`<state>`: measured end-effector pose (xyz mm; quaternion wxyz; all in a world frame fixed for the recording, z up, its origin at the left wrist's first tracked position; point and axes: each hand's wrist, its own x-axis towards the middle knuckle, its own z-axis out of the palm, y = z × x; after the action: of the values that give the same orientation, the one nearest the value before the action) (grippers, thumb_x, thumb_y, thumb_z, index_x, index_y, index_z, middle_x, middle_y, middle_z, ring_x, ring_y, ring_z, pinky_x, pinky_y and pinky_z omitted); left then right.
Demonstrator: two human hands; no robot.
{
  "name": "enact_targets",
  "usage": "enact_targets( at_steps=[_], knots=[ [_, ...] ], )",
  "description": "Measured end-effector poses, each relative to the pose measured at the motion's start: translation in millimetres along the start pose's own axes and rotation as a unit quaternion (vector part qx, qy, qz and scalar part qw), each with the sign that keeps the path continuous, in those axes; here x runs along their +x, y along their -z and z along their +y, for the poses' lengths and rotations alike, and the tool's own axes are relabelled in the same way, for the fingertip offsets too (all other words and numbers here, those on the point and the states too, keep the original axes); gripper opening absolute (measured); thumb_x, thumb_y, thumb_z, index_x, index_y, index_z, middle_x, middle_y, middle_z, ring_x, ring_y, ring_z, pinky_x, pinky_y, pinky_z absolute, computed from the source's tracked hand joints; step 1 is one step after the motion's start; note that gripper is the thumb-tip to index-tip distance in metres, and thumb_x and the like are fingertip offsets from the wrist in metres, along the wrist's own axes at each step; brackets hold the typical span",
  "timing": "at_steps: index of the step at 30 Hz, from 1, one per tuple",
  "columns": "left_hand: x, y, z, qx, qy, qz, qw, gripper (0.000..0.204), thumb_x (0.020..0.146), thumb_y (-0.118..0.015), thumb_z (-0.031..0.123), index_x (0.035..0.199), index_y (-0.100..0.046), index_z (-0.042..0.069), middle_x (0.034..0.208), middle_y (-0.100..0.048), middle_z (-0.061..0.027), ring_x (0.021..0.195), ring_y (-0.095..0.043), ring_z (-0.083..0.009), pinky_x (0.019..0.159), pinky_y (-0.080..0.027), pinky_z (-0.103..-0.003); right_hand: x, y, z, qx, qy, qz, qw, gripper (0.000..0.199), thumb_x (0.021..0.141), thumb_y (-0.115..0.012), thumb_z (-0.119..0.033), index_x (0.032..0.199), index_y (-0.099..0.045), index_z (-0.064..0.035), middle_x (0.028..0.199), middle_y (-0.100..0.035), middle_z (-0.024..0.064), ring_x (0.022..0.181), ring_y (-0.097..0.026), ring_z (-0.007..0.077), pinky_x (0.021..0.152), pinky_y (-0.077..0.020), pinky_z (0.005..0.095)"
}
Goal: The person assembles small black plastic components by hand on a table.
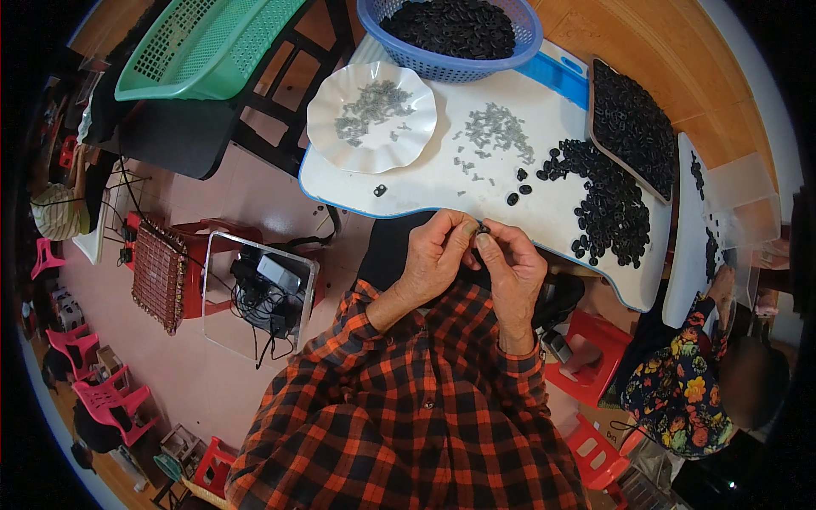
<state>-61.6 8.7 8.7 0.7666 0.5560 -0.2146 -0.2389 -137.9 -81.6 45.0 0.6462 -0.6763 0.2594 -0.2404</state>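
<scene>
Over the near edge of the white table (425, 189), my left hand (432, 257) and my right hand (516, 276) meet fingertip to fingertip. Both pinch a small black plastic piece (483, 228), mostly covered by the thumbs. Just beyond the fingers lie a few loose black oval pieces (512, 199). To the right spreads a heap of the same black pieces (614, 223). Small clear plastic pieces (497, 132) are scattered mid-table, and more sit in a white wavy-rimmed plate (321, 136). One black piece with a light spot (380, 190) lies below the plate.
A blue basket (455, 66) of black pieces stands at the back, beside a green basket (170, 91) on the left. A tray (633, 127) heaped with black pieces is at right. A person in a flowered top (680, 387) sits at right. Red stools (591, 353) stand around.
</scene>
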Motion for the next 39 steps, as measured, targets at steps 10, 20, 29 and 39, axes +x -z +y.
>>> enact_targets(
  at_steps=[10, 20, 29, 39],
  knots=[
    [0, 1, -5, -0.004, 0.022, -0.036, 0.999, 0.016, 0.096, -0.050, 0.010, 0.094, -0.055, -0.004, 0.072, -0.060, -0.0049, 0.054, -0.056, -0.0064, 0.048, -0.047, -0.020, 1, 7, 0, 0.051, -0.045, -0.009, 0.998, 0.013, 0.087, -0.061, -0.002, 0.099, -0.062, 0.0043, 0.077, -0.062, 0.0032, 0.065, -0.055, 0.0070, 0.059, -0.0459, 0.0201],
    [24, 1, -10, 0.270, -0.132, -0.027, 0.954, 0.009, 0.089, -0.058, 0.008, 0.092, -0.059, 0.000, 0.071, -0.057, -0.0103, 0.056, -0.057, -0.0207, 0.051, -0.047, -0.029, 8, 43, 15, -0.015, -0.037, 0.083, 0.996, 0.015, 0.085, -0.065, -0.004, 0.098, -0.064, 0.0030, 0.085, -0.063, 0.0009, 0.075, -0.054, 0.0050, 0.070, -0.0444, 0.0180],
    [62, -36, -25, 0.472, -0.144, -0.057, 0.868, 0.017, 0.080, -0.066, 0.014, 0.091, -0.059, 0.003, 0.084, -0.052, -0.0143, 0.069, -0.058, -0.0340, 0.057, -0.047, -0.042, 9, 48, 15, -0.002, -0.022, 0.110, 0.994, 0.016, 0.084, -0.065, -0.003, 0.099, -0.064, 0.0037, 0.077, -0.061, 0.0010, 0.065, -0.050, 0.0052, 0.060, -0.0405, 0.0172],
    [66, -43, -34, 0.526, -0.160, -0.086, 0.831, 0.019, 0.076, -0.068, 0.015, 0.089, -0.058, 0.007, 0.085, -0.051, -0.0106, 0.078, -0.057, -0.0302, 0.059, -0.048, -0.041, 10, 53, 18, 0.010, -0.035, 0.104, 0.994, 0.016, 0.084, -0.066, -0.003, 0.098, -0.064, 0.0037, 0.086, -0.063, 0.0010, 0.075, -0.054, 0.0048, 0.069, -0.0441, 0.0174]
  ],
)
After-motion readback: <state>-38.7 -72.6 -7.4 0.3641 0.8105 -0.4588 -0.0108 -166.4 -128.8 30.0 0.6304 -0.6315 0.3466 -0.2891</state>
